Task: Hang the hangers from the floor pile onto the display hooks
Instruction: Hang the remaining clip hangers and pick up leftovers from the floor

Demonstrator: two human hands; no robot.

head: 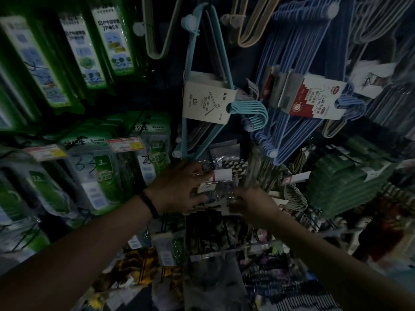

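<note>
Hanging in rows at the far left, green blister packs (pixel 105 171) fill the dim wall, with a red price label (pixel 125 144) clipped in front of them; their print is too blurred to read. The left hand (pixel 179 189), a dark band (pixel 149 204) at its wrist, reaches forward with its grip spread, fingertips against a small white tag (pixel 222 175) on a crowded peg. Above it a bundle of teal hangers (pixel 202 52) hangs from a pale-tipped hook (pixel 188 22), held together by a white card sleeve (pixel 206 102). The right hand (pixel 253 204) sits just beside the left at a clear packet (pixel 230 195) – its fingers are lost in shadow and blur, so I cannot tell how its grip stands. Further right, blue wire hangers (pixel 298 63) with a red-and-white card (pixel 314 99) hang in a thick fan, their tops cut off by the frame – the goods below are a dark jumble
</note>
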